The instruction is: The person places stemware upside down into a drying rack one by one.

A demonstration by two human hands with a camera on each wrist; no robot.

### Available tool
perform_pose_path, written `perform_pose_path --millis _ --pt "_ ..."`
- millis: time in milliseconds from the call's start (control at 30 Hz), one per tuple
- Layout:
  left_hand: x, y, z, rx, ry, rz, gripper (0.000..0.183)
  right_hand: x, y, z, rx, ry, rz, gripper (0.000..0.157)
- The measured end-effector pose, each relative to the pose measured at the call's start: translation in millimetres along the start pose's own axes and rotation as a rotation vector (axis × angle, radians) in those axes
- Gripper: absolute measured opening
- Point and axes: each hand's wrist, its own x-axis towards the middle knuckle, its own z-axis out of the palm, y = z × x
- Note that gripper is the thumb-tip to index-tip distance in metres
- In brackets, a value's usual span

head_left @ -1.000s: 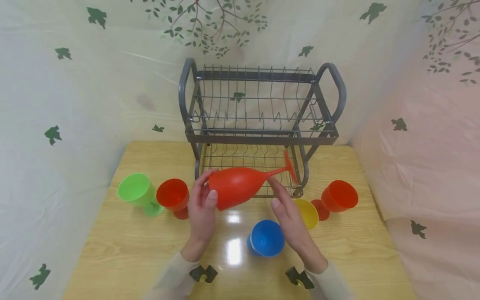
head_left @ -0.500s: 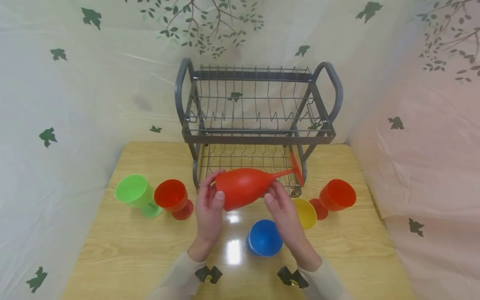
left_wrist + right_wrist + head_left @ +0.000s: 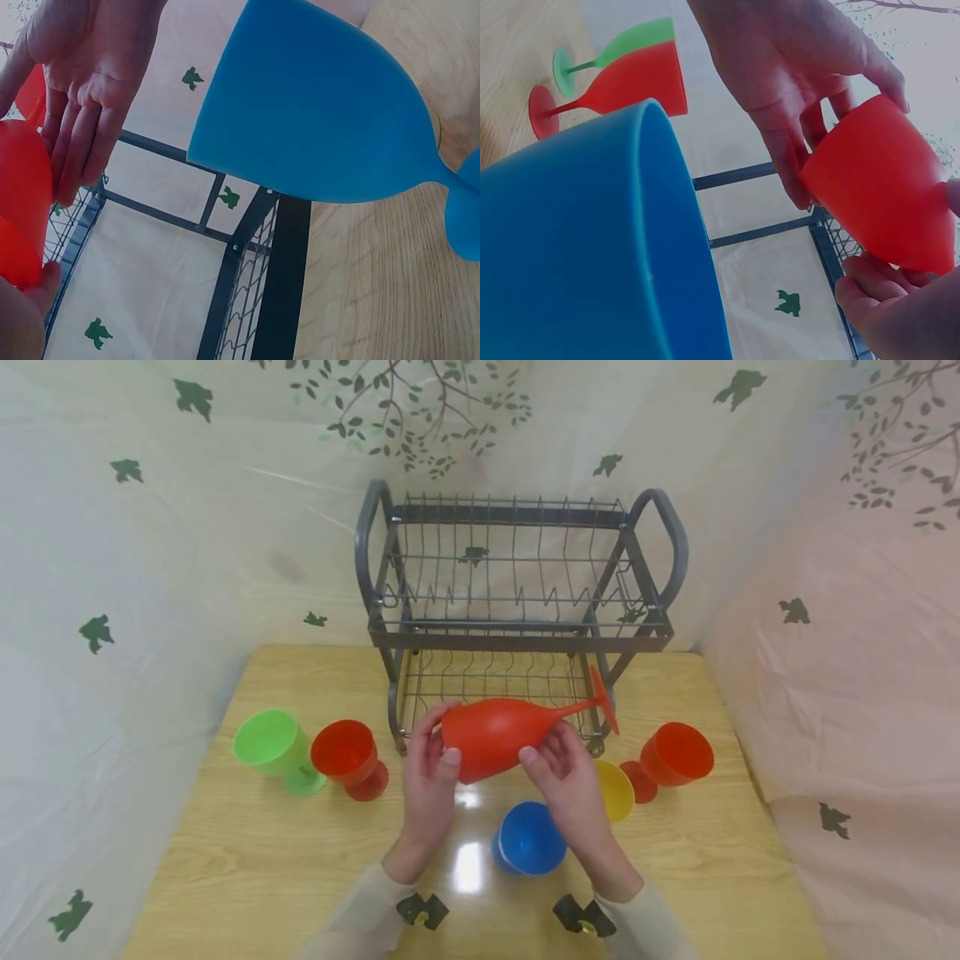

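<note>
A red plastic goblet (image 3: 498,735) lies sideways in the air in front of the dish rack, its foot to the right. My left hand (image 3: 431,789) grips the bowl at its rim, thumb on the near side. At the stem end my right hand (image 3: 576,789) holds the bowl between its thumb and fingers; the goblet partly hides those fingers. Below stands an upright blue goblet (image 3: 530,839), large in the left wrist view. Partly behind my right hand is a yellow goblet (image 3: 617,791).
The two-tier grey wire dish rack (image 3: 521,639) stands at the back of the wooden table (image 3: 247,860). On the left are a green goblet (image 3: 268,743) and a red goblet (image 3: 345,752). Another red goblet (image 3: 677,754) is at the right.
Both hands and the red goblet have shifted right together. The right thumb and fingers, loosely under the stem end earlier, now close on the bowl. The standing goblets have not moved.
</note>
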Motion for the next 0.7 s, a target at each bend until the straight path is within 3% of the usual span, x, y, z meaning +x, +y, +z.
perform_pose_path --millis 133,300,500,700 --pt "0.5 -1.2 -0.7 0.007 -0.051 0.016 0.055 1.1 -0.5 -4.0 0.005 0.008 -0.012 0.049" --pt "2.3 -1.5 -6.0 0.158 -0.153 0.112 0.078 -1.5 -3.3 -9.5 0.005 0.041 -0.027 0.049" --pt "10.7 10.4 -17.8 0.399 -0.174 0.275 0.075 -4.5 -8.8 -17.0 -0.049 0.099 -0.037 0.048" --pt "27.9 20.7 -28.8 0.531 -0.168 0.535 0.072 -5.1 -14.1 -26.7 -0.054 0.148 -0.075 0.047"
